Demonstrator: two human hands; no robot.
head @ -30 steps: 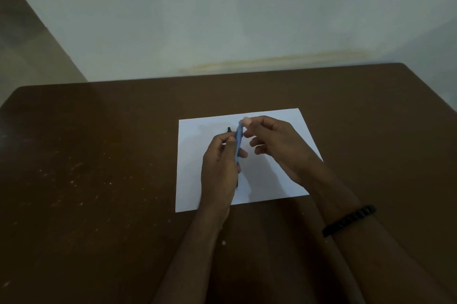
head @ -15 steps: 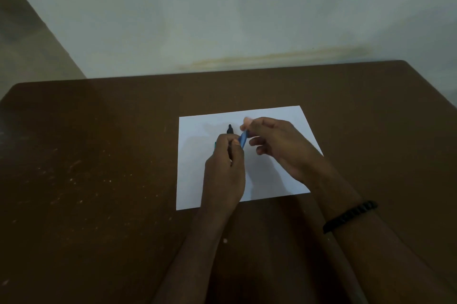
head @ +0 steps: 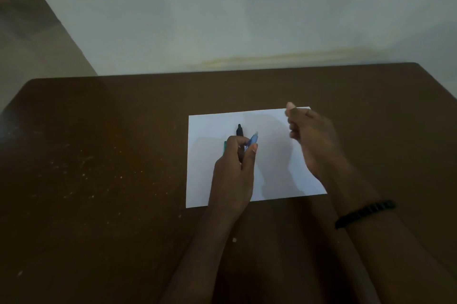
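A white sheet of paper [head: 215, 128] lies on the brown table [head: 99, 155]. Over its middle, my left hand [head: 233, 175] grips a bundle of pens: a black pen [head: 239, 130] and a blue pen [head: 253, 139] stick out past the fingers, and a green pen [head: 225, 146] shows at the hand's left side. My right hand [head: 311, 140] hovers over the sheet's right part, apart from the pens, blurred, its fingers loosely curled with nothing seen in them.
A pale wall [head: 247, 19] rises just behind the table's far edge. Floor [head: 29, 31] shows at the upper left. A black bracelet [head: 366, 213] sits on my right wrist. Small pale specks dot the table's left half.
My right hand let go of the blue pen and moved right and away. The blue pen now stays in my left hand with the other pens.
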